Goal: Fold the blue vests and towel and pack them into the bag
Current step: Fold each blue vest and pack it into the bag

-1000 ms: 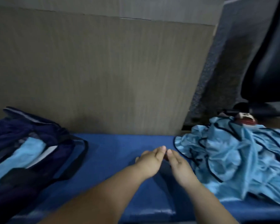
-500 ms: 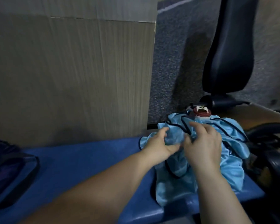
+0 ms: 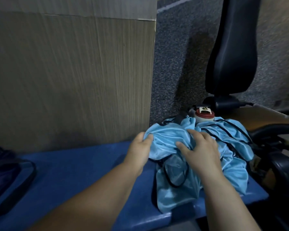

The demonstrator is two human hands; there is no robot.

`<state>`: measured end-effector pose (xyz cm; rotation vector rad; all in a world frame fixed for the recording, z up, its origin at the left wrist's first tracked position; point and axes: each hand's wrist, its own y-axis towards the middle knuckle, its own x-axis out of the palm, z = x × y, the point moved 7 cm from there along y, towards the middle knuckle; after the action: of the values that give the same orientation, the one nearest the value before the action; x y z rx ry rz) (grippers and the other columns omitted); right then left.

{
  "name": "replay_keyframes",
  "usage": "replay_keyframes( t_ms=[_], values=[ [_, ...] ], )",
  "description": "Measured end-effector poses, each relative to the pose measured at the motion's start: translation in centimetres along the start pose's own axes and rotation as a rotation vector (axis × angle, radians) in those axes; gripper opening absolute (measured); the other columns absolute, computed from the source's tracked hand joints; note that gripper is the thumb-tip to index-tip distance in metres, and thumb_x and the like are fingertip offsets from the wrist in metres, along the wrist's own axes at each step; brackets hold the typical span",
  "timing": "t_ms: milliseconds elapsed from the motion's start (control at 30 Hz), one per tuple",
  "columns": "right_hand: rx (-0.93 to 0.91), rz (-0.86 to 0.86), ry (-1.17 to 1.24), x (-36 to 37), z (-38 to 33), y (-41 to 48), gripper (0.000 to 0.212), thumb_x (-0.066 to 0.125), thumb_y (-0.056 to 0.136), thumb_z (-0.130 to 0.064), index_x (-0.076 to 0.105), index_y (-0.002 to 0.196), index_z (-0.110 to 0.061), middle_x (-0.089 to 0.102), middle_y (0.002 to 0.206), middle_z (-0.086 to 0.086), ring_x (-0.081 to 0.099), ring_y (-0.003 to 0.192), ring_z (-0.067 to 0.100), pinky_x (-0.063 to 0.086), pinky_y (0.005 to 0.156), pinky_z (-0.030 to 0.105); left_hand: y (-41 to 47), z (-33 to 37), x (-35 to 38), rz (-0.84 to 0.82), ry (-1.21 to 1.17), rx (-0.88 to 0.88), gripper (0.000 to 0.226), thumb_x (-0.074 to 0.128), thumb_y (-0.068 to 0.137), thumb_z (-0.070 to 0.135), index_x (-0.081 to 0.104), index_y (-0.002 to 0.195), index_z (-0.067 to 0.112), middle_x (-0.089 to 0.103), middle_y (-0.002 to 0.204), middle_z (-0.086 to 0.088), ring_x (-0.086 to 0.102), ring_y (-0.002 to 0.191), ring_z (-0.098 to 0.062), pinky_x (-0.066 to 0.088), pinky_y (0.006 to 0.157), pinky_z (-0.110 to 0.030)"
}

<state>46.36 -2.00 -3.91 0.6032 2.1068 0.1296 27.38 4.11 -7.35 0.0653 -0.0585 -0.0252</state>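
A crumpled heap of light blue vests (image 3: 223, 147) with black trim lies at the right end of the blue bench (image 3: 83, 165). My left hand (image 3: 140, 147) grips the heap's upper left edge, with cloth bunched under the fingers. My right hand (image 3: 202, 147) lies on top of the heap, fingers curled into the fabric. The dark blue bag (image 3: 5, 177) sits at the bench's left end, mostly cut off by the frame edge. No towel can be told apart from the vests.
A wood-grain panel (image 3: 70, 77) stands behind the bench. A bottle with a red and white cap (image 3: 204, 115) pokes up behind the vests. A black office chair (image 3: 232, 52) and dark chair parts (image 3: 282, 167) crowd the right side on grey carpet.
My view swung right, away from the bag. Both hands moved from the bare bench onto the vest heap, and the left hand has taken hold of its upper left edge.
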Motion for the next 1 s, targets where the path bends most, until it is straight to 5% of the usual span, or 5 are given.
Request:
replay_keyframes(
  t_ms=[167, 333, 600, 833, 1000],
  values=[
    [-0.138, -0.111, -0.128, 1.5, -2.3, -0.8, 0.069, 0.063, 0.077, -0.070, 0.047, 0.137, -0.042, 0.041, 0.142, -0.010, 0.023, 0.137, 0.017, 0.024, 0.108, 0.044, 0.1, 0.4, -6.3, 0.238, -0.046, -0.032, 0.018, 0.045, 0.103, 0.025, 0.061, 0.095, 0.025, 0.067, 0.096, -0.002, 0.064, 0.088, -0.017, 0.050, 0.073, -0.031],
    [-0.273, -0.256, -0.215, 3.7, -4.4, -2.0, 0.064, 0.069, 0.075, -0.064, 0.051, 0.133, -0.044, 0.040, 0.140, -0.018, 0.022, 0.136, 0.013, 0.018, 0.107, 0.036, 0.3, 0.2, -14.3, 0.376, 0.230, -0.022, 0.024, 0.044, 0.099, 0.026, 0.062, 0.095, 0.010, 0.065, 0.092, -0.010, 0.059, 0.077, -0.020, 0.042, 0.060, -0.029],
    [-0.407, -0.569, -0.303, 10.0, -7.2, -5.6, 0.071, 0.066, 0.077, -0.066, 0.044, 0.140, -0.043, 0.036, 0.146, -0.016, 0.020, 0.139, 0.012, 0.015, 0.111, 0.036, -2.2, -1.5, -24.4, 0.536, 0.542, -0.104, 0.015, 0.051, 0.096, 0.028, 0.056, 0.102, 0.015, 0.057, 0.086, 0.000, 0.054, 0.076, -0.017, 0.044, 0.069, -0.035],
    [-0.354, -0.553, -0.299, 11.5, -7.3, -6.1, 0.084, 0.071, 0.077, -0.056, 0.028, 0.147, -0.040, 0.034, 0.144, -0.008, 0.032, 0.135, 0.021, 0.027, 0.112, 0.038, -4.4, -1.9, -30.1, 0.747, 0.372, -0.131, 0.019, 0.049, 0.093, 0.013, 0.058, 0.109, 0.010, 0.061, 0.094, -0.010, 0.058, 0.086, -0.028, 0.047, 0.075, -0.037],
    [-0.286, -0.491, -0.205, 12.0, -8.0, -6.0, 0.031, 0.060, 0.090, -0.029, 0.059, 0.121, -0.031, 0.066, 0.112, -0.003, 0.061, 0.105, 0.019, 0.045, 0.081, 0.027, -4.1, -1.4, -26.8, 0.582, 0.191, -0.098, 0.021, 0.053, 0.096, 0.020, 0.054, 0.117, 0.016, 0.062, 0.106, -0.008, 0.058, 0.089, -0.021, 0.049, 0.074, -0.034]
  ],
)
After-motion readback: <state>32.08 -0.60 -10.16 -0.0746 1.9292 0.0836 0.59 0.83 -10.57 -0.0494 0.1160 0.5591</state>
